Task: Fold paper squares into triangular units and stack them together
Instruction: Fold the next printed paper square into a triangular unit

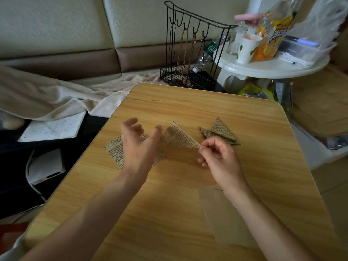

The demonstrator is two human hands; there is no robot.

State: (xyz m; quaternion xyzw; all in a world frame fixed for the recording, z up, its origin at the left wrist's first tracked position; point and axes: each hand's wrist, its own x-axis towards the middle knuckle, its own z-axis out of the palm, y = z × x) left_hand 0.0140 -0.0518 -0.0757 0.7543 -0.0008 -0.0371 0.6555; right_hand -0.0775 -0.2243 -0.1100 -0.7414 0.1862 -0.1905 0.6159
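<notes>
Wood-grain table (188, 110) fills our view. On it we see newsprint squares (114, 151) still flat under our left hand (138, 147), whose fingers hover spread and hold nothing. Our right hand (219, 157) pinches the corner of a lifted sheet (178, 137), half folded, we judge. Just beyond it lie a few finished triangles (220, 131), loosely piled; most folding remains.
</notes>
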